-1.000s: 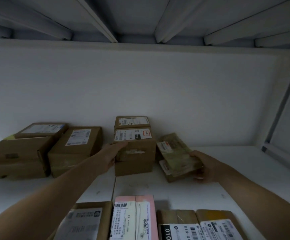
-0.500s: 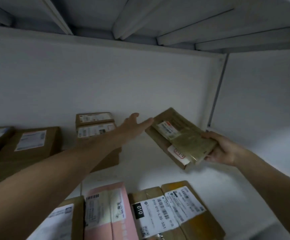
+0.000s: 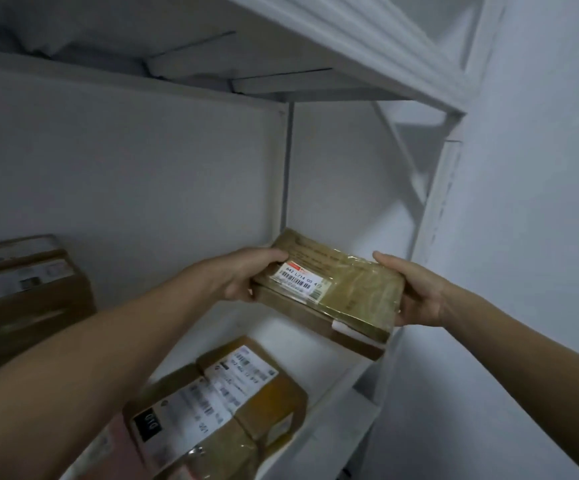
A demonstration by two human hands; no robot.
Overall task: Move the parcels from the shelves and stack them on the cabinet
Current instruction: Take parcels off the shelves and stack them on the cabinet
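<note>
A flat brown taped parcel (image 3: 347, 289) with a white barcode label hangs in the air above the white shelf (image 3: 319, 407), near its right end. A second flat parcel lies pressed under it. My left hand (image 3: 243, 277) grips the left end of the pair, thumb on top. My right hand (image 3: 416, 289) grips the right end. Two labelled parcels (image 3: 219, 407) lie on the shelf below my hands. More brown boxes (image 3: 25, 289) stand stacked at the left.
The shelf above (image 3: 367, 57) overhangs close over my hands. A white upright post (image 3: 440, 209) and a white wall (image 3: 540, 237) stand to the right of the shelf. A pink parcel edge (image 3: 108, 441) shows beside my left forearm.
My left hand left the stacked boxes and took hold of the flat parcels' left end. Both hands have lifted them off the shelf and carried them rightward; my view swung right.
</note>
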